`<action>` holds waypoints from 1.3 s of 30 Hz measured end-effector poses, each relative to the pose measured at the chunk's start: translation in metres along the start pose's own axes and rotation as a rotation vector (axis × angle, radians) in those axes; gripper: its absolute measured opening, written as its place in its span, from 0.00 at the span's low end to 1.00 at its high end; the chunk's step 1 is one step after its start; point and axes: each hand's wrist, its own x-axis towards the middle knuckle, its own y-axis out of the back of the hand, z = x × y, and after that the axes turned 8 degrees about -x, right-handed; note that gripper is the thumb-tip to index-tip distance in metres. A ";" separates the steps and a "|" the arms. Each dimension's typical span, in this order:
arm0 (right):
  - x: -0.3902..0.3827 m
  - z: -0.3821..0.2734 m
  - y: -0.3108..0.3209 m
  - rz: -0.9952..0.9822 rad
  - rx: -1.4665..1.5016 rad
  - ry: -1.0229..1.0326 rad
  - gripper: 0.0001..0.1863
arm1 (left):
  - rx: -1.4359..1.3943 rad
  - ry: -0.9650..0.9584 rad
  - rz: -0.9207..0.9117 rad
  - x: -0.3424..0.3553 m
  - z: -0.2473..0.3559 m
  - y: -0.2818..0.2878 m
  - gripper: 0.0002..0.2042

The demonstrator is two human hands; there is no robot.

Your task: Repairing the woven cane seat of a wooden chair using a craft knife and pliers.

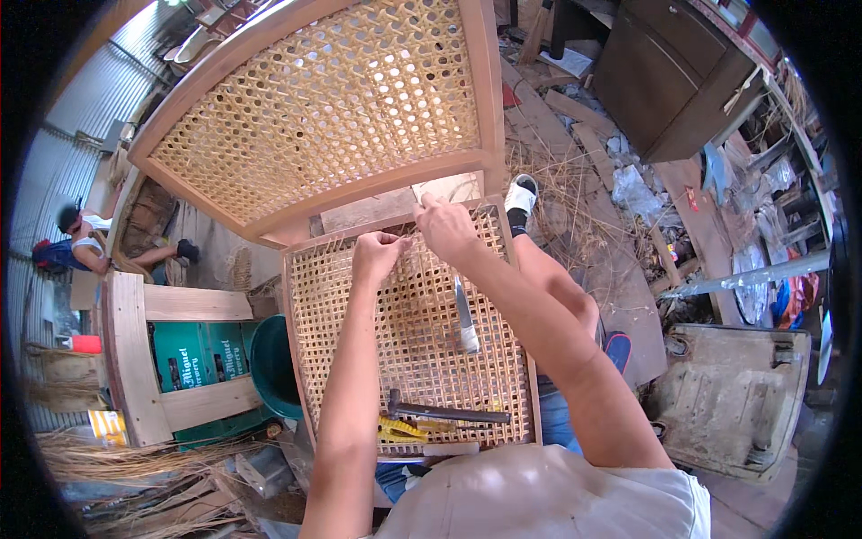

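A wooden chair with a woven cane seat point(422, 350) and a cane backrest point(323, 117) stands right in front of me. My left hand point(382, 256) is over the far part of the seat, thumb and fingers pinched together. What lies in that pinch is too small to make out. Beside it, my right hand point(446, 232) is closed near the seat's back rail, and its fingertips are partly hidden. On the weave below my hands lies a thin blade tool with a pale wrapped handle point(468, 338). Nearer me, a hammer point(453, 413) rests across the seat beside a yellow tool point(401, 429).
Left of the seat are a green bucket point(277, 364), a wooden frame point(135, 359) and green crates point(189, 352). Another person point(85, 238) sits far left. Loose strands point(593, 225) litter the floor at right, with a dark cabinet point(673, 76) and a worn plastic panel point(732, 395).
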 end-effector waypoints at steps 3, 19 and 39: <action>-0.006 0.010 0.001 0.089 -0.141 0.134 0.10 | 0.016 0.025 0.016 -0.004 0.000 -0.004 0.18; -0.042 0.001 -0.003 -0.005 1.765 -0.429 0.33 | 0.080 -0.342 0.534 -0.035 -0.019 -0.051 0.10; 0.026 0.005 0.006 0.060 -0.377 0.278 0.11 | 0.119 -0.418 0.557 -0.034 -0.027 -0.052 0.09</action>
